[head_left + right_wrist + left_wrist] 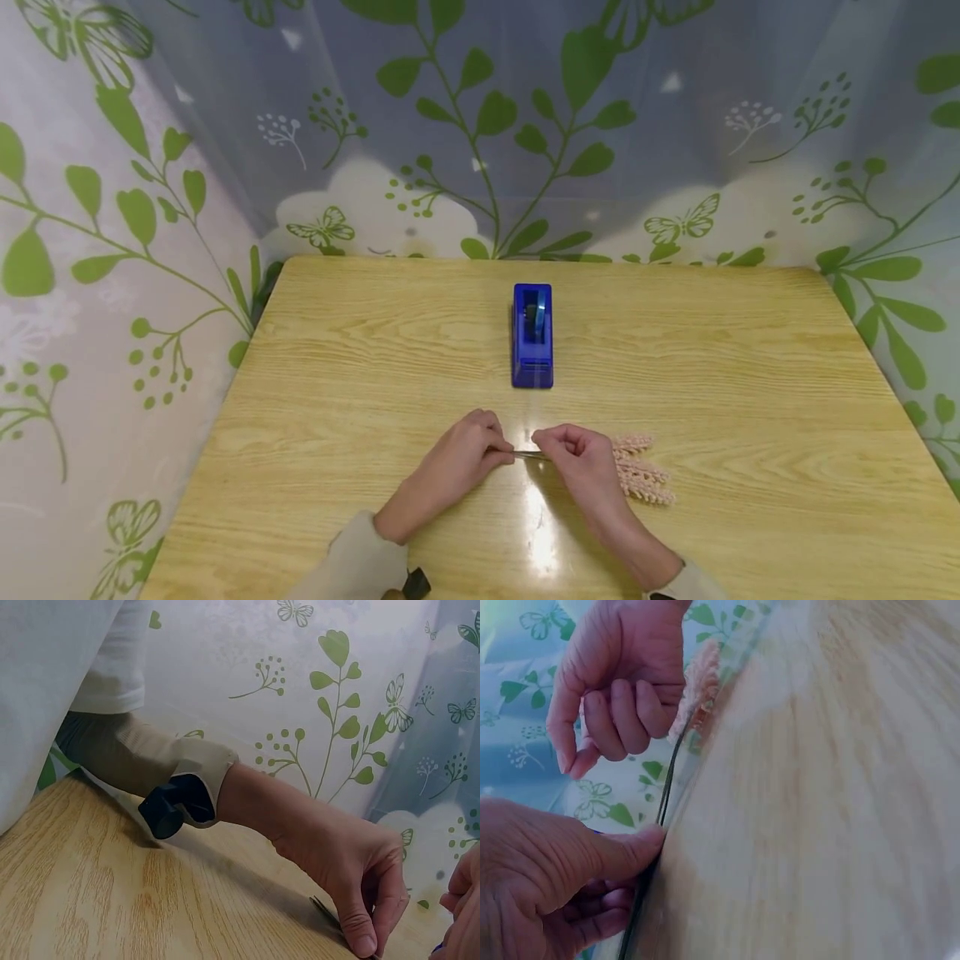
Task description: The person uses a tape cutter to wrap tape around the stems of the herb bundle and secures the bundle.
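Pink, knobbly, crochet-like flower spikes (643,482) lie on the table at the right, partly behind my right hand (588,467). Their thin dark stems (531,455) run left. My left hand (472,446) pinches these stems between thumb and fingers, and the stem ends (324,911) stick out past it in the right wrist view. Above the stems, my right hand has curled fingers, with thumb and index fingertips together, in the left wrist view. I see nothing between those tips; anything clear there would be hard to make out. A blue tape dispenser (532,354) stands beyond both hands.
The wood-grain table (337,350) stands against a curtain (375,192) printed with green leaves and butterflies, which hangs along its back and sides. A dark wrist device (169,810) sits on the left sleeve. Light glares off the tabletop between the forearms.
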The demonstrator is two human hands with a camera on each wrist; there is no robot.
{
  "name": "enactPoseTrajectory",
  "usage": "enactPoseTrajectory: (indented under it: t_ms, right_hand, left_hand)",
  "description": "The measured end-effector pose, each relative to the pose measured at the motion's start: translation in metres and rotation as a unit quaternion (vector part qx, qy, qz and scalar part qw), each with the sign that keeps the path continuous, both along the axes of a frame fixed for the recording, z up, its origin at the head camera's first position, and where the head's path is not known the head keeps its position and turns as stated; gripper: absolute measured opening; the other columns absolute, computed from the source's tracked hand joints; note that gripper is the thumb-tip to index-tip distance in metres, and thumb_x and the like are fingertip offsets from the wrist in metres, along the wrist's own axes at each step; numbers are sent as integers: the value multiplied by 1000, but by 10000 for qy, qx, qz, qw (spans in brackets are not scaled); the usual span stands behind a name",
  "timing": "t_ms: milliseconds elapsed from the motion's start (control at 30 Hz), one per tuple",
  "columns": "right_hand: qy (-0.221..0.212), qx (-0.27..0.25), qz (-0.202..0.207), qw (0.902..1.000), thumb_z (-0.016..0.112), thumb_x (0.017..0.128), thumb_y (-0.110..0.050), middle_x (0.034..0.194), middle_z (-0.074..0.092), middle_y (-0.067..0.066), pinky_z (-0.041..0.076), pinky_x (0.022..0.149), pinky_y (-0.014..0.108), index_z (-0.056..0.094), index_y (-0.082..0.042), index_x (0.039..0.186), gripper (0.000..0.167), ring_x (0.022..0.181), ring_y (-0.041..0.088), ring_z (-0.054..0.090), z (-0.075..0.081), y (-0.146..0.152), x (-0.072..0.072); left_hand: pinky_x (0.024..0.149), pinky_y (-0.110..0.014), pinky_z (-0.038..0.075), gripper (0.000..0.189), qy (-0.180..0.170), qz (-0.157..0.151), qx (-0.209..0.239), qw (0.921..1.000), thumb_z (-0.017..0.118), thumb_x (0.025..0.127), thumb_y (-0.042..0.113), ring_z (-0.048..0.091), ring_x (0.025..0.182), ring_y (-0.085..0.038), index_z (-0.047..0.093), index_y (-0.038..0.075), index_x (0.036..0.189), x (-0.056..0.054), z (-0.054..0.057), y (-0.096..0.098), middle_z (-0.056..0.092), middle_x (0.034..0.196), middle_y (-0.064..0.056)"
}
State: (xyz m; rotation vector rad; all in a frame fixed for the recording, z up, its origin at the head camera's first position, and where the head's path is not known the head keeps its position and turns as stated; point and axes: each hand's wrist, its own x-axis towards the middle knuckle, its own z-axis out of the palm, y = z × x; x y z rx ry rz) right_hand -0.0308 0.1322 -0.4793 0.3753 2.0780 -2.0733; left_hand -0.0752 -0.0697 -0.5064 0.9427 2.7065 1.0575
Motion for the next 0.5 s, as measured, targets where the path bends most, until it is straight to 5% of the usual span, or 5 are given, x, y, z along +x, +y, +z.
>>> enactPoseTrajectory:
  t_ms: [167,300,500]
  right_hand:
    - [46,44,16,10000,77,96,-20,62,50,-3,26,50,20,72,8,98,29,55,7,34,-1,1,0]
    - [53,83,-6,10000,78,95,-20,64,52,0,29,52,21,73,8,98,29,57,7,37,-2,1,0]
    - [53,32,-55,10000,77,95,-18,63,52,-1,29,52,20,73,9,98,28,57,7,38,-2,0,0]
  left_hand:
    - [64,-18,53,5,-889,352,548,9939,86,84,4,58,73,-3,83,6,82,-5,0,5,66,79,3]
    - [65,-19,53,6,-1233,549,347,9902,84,86,2,58,73,-5,81,6,82,-4,4,8,64,79,4]
    - [71,-21,51,7,-824,532,-150,9951,79,90,2,54,80,-12,76,5,84,5,4,13,59,80,3]
